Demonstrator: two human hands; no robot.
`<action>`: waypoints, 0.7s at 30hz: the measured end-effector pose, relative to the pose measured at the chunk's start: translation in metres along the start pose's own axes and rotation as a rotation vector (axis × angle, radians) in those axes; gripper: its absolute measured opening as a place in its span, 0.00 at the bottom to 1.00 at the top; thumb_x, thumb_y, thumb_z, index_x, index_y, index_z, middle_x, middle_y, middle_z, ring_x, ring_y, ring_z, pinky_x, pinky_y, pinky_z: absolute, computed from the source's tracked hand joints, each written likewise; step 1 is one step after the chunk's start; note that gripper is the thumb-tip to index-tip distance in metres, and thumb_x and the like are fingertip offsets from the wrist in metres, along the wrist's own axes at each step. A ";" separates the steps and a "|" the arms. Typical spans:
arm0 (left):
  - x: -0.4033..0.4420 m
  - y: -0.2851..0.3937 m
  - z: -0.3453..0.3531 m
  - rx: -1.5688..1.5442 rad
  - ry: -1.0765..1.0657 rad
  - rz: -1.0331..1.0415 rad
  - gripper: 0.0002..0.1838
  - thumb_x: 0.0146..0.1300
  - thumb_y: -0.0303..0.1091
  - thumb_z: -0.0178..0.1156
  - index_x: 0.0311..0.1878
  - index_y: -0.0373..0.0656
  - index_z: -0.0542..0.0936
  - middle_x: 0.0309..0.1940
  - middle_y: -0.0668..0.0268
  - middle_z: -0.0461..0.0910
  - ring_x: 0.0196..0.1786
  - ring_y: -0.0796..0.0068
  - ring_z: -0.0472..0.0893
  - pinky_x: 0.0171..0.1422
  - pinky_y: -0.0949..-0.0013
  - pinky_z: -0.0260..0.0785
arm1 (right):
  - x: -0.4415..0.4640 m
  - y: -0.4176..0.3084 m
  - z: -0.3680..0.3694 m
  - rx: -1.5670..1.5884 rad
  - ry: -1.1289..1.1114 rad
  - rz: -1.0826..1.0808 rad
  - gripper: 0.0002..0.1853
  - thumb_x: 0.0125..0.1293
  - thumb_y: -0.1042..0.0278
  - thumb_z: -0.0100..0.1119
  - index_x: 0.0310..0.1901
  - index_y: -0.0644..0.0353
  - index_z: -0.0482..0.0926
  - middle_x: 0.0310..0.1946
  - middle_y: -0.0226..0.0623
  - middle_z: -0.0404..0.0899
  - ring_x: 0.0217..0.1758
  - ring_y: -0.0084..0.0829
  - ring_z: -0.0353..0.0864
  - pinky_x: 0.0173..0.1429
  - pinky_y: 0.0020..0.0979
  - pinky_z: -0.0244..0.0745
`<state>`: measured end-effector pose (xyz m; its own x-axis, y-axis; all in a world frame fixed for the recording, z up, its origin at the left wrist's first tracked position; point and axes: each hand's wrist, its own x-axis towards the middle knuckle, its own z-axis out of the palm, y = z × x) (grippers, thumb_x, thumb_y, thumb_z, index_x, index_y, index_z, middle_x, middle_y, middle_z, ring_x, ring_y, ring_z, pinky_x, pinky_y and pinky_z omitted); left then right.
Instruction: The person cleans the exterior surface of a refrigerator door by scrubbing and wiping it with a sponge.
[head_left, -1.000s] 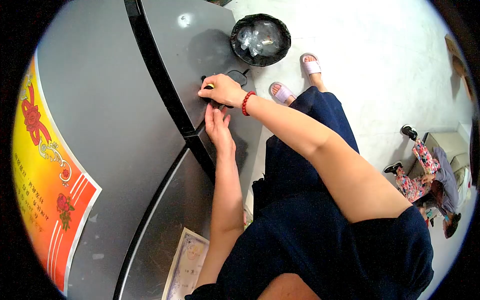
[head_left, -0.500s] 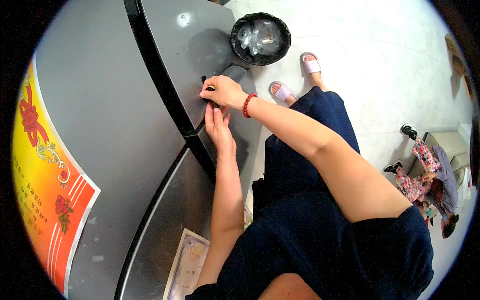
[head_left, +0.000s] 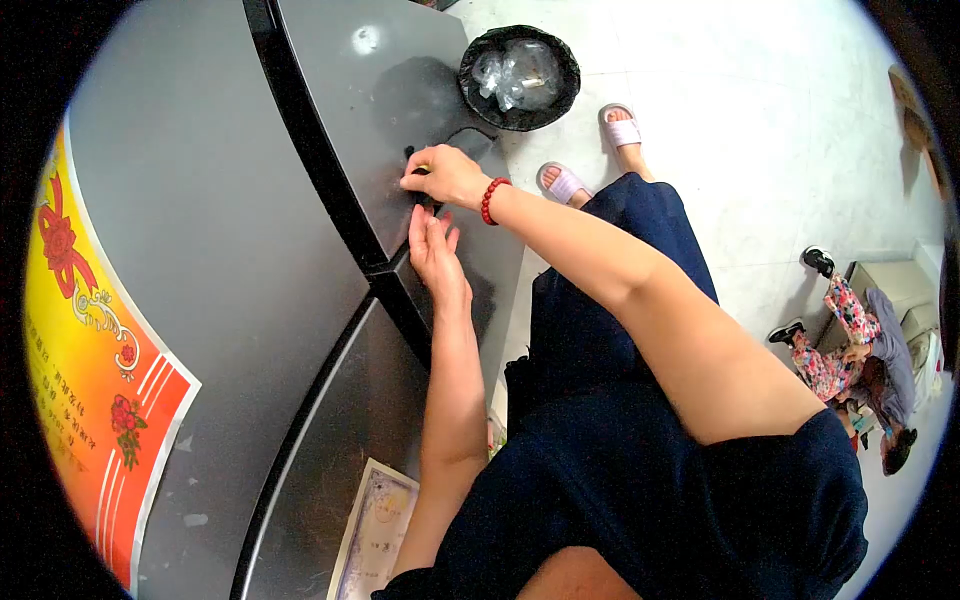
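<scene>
My right hand [head_left: 446,178], with a red bead bracelet [head_left: 492,201] at its wrist, is closed in a pinch against the grey glossy panel [head_left: 340,90]. A small black thing [head_left: 424,198] shows below its fingers, with a yellowish bit; its kind is unclear. Just below, my left hand [head_left: 437,255] has its fingers stretched out toward the black thing. The fingertips reach its lower end, but whether they touch it is hard to see. A tiny black piece [head_left: 409,152] sits on the panel above my right fingers.
A black-lined bin [head_left: 520,80] holding clear plastic stands by the panel. A red and yellow printed sheet [head_left: 110,400] and a pale certificate [head_left: 378,530] are on the grey surfaces. A person in patterned trousers [head_left: 850,310] sits on a light seat at the right.
My right wrist has risen slightly, while its fingers stay at almost the same spot. My left hand has barely moved.
</scene>
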<state>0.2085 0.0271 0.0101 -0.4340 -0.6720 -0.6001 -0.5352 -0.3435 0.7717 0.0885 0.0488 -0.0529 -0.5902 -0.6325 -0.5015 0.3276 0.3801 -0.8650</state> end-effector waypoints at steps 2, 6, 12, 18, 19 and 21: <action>-0.002 0.000 0.000 0.007 -0.021 0.007 0.26 0.71 0.37 0.48 0.68 0.36 0.58 0.63 0.57 0.65 0.62 0.62 0.70 0.65 0.56 0.61 | -0.006 -0.008 0.001 0.077 -0.032 -0.015 0.14 0.54 0.53 0.63 0.36 0.52 0.84 0.34 0.41 0.83 0.39 0.42 0.82 0.45 0.39 0.76; -0.003 -0.005 -0.002 -0.023 0.019 -0.069 0.26 0.71 0.37 0.47 0.68 0.35 0.58 0.64 0.57 0.65 0.63 0.61 0.69 0.65 0.56 0.61 | -0.002 -0.004 -0.002 -0.022 0.102 0.035 0.15 0.54 0.53 0.64 0.36 0.53 0.83 0.30 0.42 0.82 0.37 0.40 0.83 0.42 0.39 0.76; -0.008 -0.012 -0.007 -0.020 -0.004 -0.073 0.26 0.71 0.36 0.46 0.68 0.34 0.57 0.64 0.56 0.64 0.63 0.61 0.69 0.66 0.56 0.61 | -0.027 0.016 0.014 0.148 -0.177 -0.015 0.14 0.54 0.54 0.65 0.34 0.57 0.83 0.27 0.45 0.82 0.32 0.37 0.83 0.39 0.36 0.76; -0.010 -0.011 -0.008 -0.019 0.010 -0.071 0.25 0.71 0.35 0.46 0.68 0.37 0.60 0.61 0.61 0.66 0.60 0.70 0.71 0.63 0.61 0.63 | -0.024 0.016 0.015 0.094 -0.079 0.015 0.11 0.55 0.59 0.64 0.34 0.56 0.83 0.28 0.40 0.82 0.33 0.37 0.83 0.41 0.36 0.76; -0.008 -0.011 -0.009 -0.024 -0.007 -0.066 0.25 0.71 0.35 0.46 0.68 0.37 0.60 0.62 0.61 0.66 0.60 0.70 0.70 0.63 0.62 0.63 | -0.026 0.021 0.020 0.028 -0.065 -0.113 0.11 0.55 0.59 0.64 0.34 0.57 0.83 0.29 0.40 0.82 0.33 0.37 0.83 0.42 0.37 0.76; -0.009 -0.013 -0.008 -0.031 -0.025 -0.049 0.24 0.71 0.36 0.47 0.67 0.37 0.61 0.60 0.61 0.67 0.59 0.71 0.71 0.62 0.62 0.64 | -0.035 0.022 0.028 -0.142 0.060 -0.289 0.11 0.54 0.60 0.64 0.31 0.58 0.83 0.30 0.43 0.82 0.34 0.40 0.82 0.43 0.38 0.77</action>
<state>0.2251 0.0319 0.0072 -0.4257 -0.6375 -0.6422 -0.5338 -0.3961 0.7470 0.1368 0.0604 -0.0546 -0.6879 -0.6886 -0.2295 0.0363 0.2832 -0.9584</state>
